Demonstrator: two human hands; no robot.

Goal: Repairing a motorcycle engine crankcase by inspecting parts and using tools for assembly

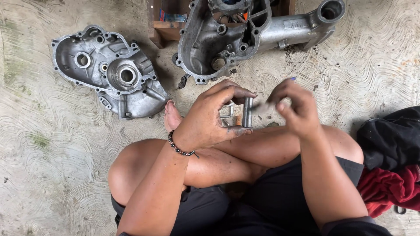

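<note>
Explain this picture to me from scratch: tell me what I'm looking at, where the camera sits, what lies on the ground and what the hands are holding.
There is no machine here, only a person sitting cross-legged on a patterned concrete floor. The one picture comes from a camera worn on that person's head, looking down at their own hands and legs.

The left hand, with a bead bracelet on its wrist, pinches a short metal pin upright between thumb and forefinger. The right hand is beside the pin with bent fingers; it is blurred, so I cannot tell whether it touches it.

On the floor lie two grey metal engine parts: a casing cover at the left and a larger engine casing at the top, resting partly on a wooden box. Black and red cloth lies at the right.
</note>
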